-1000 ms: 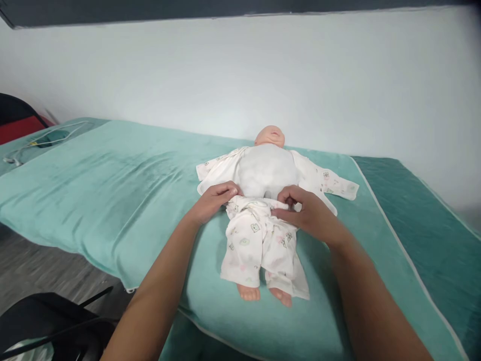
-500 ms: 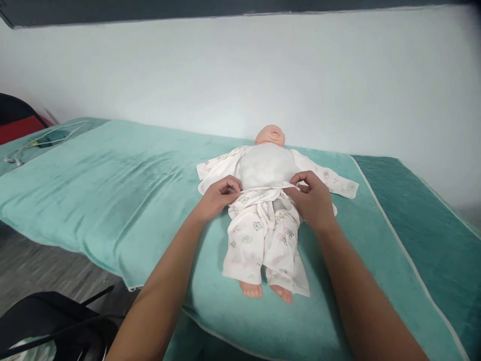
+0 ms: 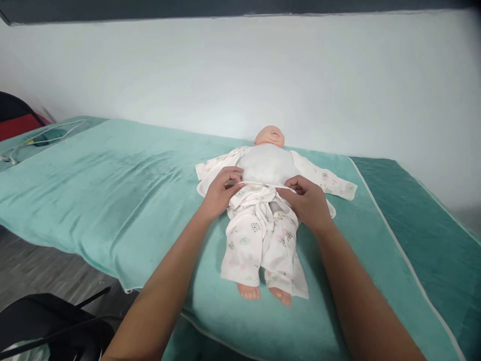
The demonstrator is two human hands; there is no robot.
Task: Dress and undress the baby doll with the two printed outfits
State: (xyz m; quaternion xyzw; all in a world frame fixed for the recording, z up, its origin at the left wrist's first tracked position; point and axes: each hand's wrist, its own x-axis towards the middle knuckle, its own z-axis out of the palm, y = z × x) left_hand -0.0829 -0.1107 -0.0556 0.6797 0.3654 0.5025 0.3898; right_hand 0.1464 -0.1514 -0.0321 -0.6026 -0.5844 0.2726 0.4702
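A baby doll (image 3: 269, 136) lies on its back, head toward the wall and bare feet toward me. Its white body shows between the spread sides of a patterned long-sleeved top (image 3: 330, 181). White printed baby pants (image 3: 246, 245) cover its legs, with the waistband pulled up to the belly. At the waistband's left side, my left hand (image 3: 222, 193) is closed, thumb and fingers pinching the edge. My right hand (image 3: 306, 200) pinches the same waistband right of its middle. The fingertips partly hide the fabric they grip.
A pale green blanket (image 3: 86, 185) covers the bed, with a darker green cover (image 3: 432, 210) at the right. White cables (image 3: 48, 135) lie at the far left. A black chair (image 3: 52, 326) stands at lower left. Behind the bed rises a white wall (image 3: 188, 75).
My left hand has moved up slightly with the left side of the waistband. My right hand has shifted a little inward and down along it. The doll stays in place.
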